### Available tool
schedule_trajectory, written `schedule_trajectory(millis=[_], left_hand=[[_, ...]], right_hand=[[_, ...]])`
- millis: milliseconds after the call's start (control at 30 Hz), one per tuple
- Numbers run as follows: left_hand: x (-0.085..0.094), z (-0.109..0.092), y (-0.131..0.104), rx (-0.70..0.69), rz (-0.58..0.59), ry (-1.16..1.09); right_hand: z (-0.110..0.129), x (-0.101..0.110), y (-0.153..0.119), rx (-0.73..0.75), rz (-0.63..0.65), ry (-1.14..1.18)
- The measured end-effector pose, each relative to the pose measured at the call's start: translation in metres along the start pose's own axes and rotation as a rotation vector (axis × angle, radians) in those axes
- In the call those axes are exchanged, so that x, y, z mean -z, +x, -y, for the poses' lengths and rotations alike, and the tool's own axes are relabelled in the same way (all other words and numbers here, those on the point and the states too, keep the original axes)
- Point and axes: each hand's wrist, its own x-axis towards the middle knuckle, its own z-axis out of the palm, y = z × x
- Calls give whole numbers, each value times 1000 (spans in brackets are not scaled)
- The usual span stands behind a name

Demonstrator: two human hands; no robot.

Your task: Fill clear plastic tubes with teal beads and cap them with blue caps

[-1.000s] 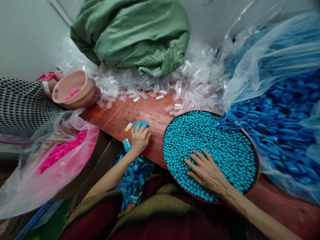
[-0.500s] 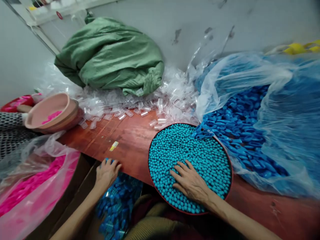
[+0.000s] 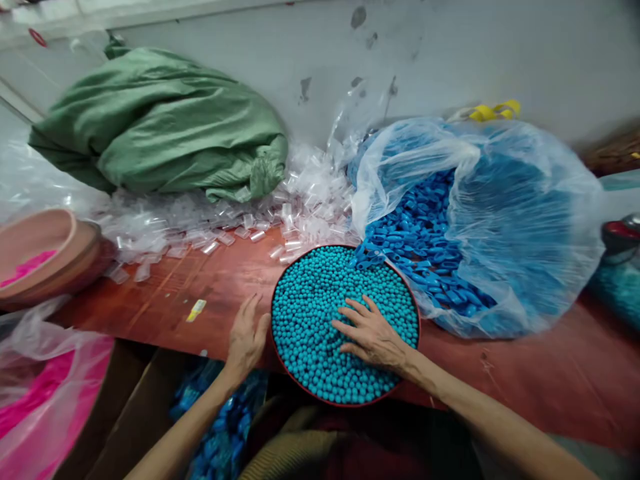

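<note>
Left fingers (image 3: pixel 247 309) nearer beads (image 3: pixel 313 300), red tabletop (image 3: pixel 225 287), wall (image 3: pixel 450 60)

Kinda dim, flat light, soft glints on the clear plastic pieces (image 3: pixel 257 236), and the edges looked smeary and stretched.

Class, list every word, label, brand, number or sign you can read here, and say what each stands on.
No readable text.
Small yellow-and-white piece on the table: too small to tell if it bears print.
Round tray, green cloth bundle: no lettering seen.
</note>
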Motion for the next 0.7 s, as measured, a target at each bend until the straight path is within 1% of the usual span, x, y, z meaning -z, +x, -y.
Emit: schedule_trajectory(millis=[67,100,167,233,300,400,500,600,700], left_hand=[[-16,-16,-15,51,11,-80],[-24,-21,-23,91,16,-114],[-38,-29,-34,167,17,-161],[-48,-31,-38,204,4,-187],[-53,-30,-35,216,-28,-207],[-54,-26,-26,293,-71,-265],[-53,-20,-17,367,-32,-338],[-52,-16,-10,390,1,-378],[-52,-13,-1,375,14,-395]], right_hand=[[1,-1,-18,4,1,6],[1,-2,-26,-37,10,-3],[0,-8,-35,-214,34,-37],[-2,-15,-34,-395,62,-58],[-5,-21,-24,-469,87,-40],[-7,-25,-3,-475,81,16],[-7,-23,9,-436,56,63],[-5,-19,7,-366,3,71],[0,-18,2,-417,-101,47]])
